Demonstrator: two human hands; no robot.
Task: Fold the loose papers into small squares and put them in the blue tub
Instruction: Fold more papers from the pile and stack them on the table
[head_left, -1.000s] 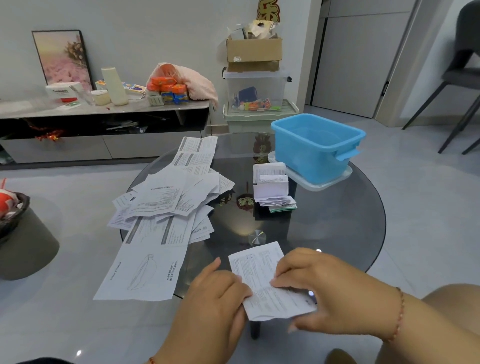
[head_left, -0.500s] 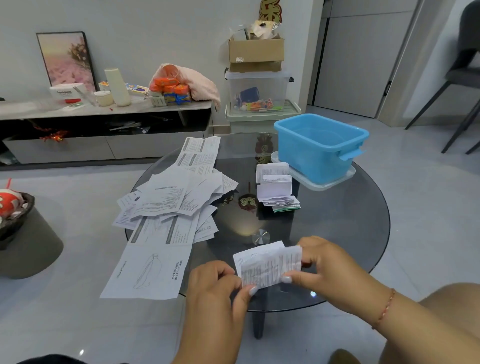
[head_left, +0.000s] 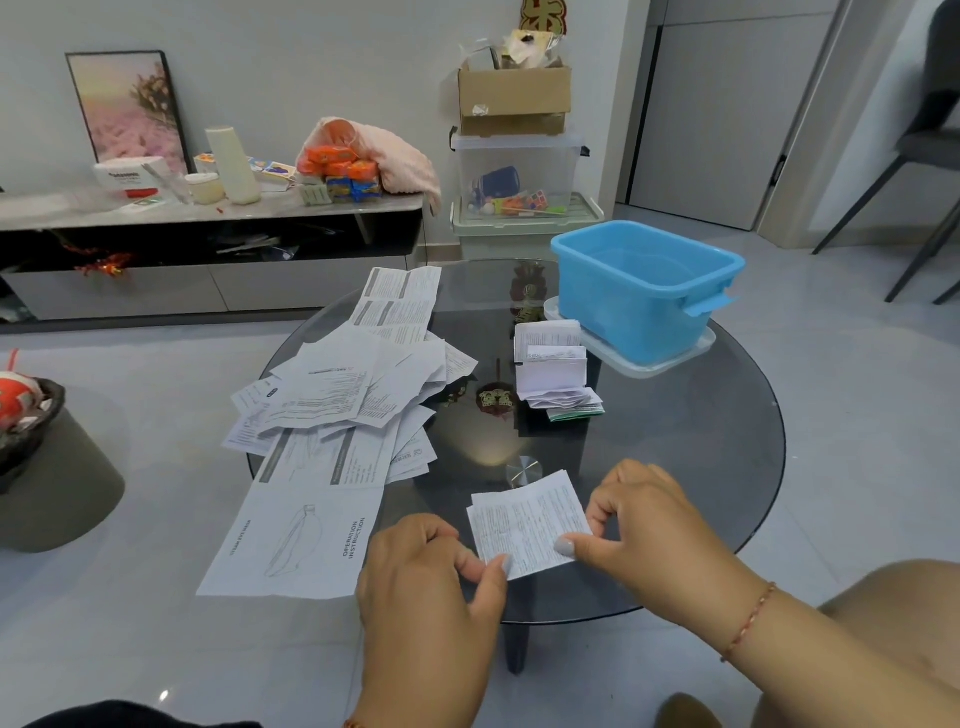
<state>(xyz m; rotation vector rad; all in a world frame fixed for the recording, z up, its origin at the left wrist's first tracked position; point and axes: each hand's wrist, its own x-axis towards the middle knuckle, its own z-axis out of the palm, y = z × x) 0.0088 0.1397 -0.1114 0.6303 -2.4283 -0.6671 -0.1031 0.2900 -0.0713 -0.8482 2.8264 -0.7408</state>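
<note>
Cardboard box (head_left: 513, 96) on clear bins (head_left: 517, 171) (stacked); framed picture (head_left: 127, 106), chair (head_left: 930, 145)

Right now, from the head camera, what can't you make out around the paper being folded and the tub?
- Blue tub: near wall hides part of the floor; anything lying there can't be seen.
- Paper being folded: print too small to read; layer count unclear.
- Left hand: fingertips under the paper's edge are hidden.
- Folded stack: count unclear, pieces overlap.
- Loose pile: lower sheets covered.
</note>
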